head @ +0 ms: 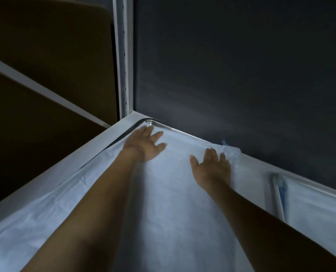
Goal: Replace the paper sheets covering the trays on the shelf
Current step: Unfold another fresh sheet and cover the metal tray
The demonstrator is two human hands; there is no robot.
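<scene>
Both hands released, nothing grasped. I see the left hand (143, 146) flat on the sheet (163, 203), fingers straight and spread, tips at the far left corner. Right hand (212, 165) is also flat on it, palm down, near the far right corner.

Count: two hands, two sheets, two trays.

The sheet is thin pale blue paper, lightly creased, and it lies over the tray (175, 131). Only the tray's far rim shows: shiny metal with a rounded corner. The sheet's far right corner is bunched up just past the right fingertips. Its left edge laps toward the shelf (65, 167) frame, flat white metal.

Second tray (276, 193) sits just right of the first, metal rim showing, under a second sheet (320, 222) of the same pale paper.

One white post (123, 55) with a row of small holes stands at the back left corner. Dark matte wall (241, 65) behind. Two brown panels (45, 46) at left, split by a white rail (35, 85).
</scene>
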